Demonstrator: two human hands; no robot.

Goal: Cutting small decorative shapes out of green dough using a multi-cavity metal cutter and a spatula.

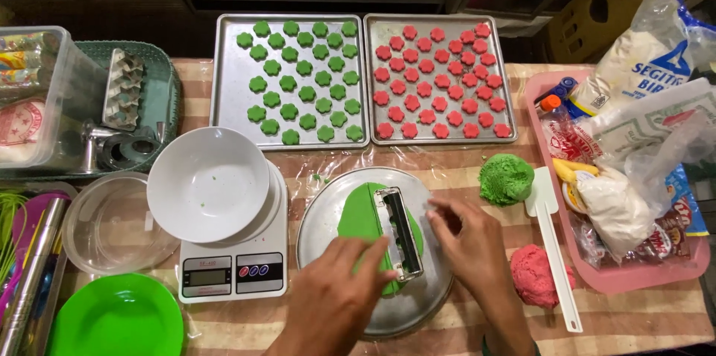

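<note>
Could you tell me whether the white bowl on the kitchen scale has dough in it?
No, the white bowl on the kitchen scale holds only a few tiny green crumbs, no dough.

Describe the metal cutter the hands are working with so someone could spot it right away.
Start at the round metal plate in front of the two baking trays. On it lies a sheet of green dough. The cutter is the long rectangular metal frame pressed across that dough between the left hand and right hand, the only shiny strip on green.

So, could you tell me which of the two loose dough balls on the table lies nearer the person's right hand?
The red dough ball, beside the right hand; the green dough ball sits farther up, towards the baking trays.
</note>
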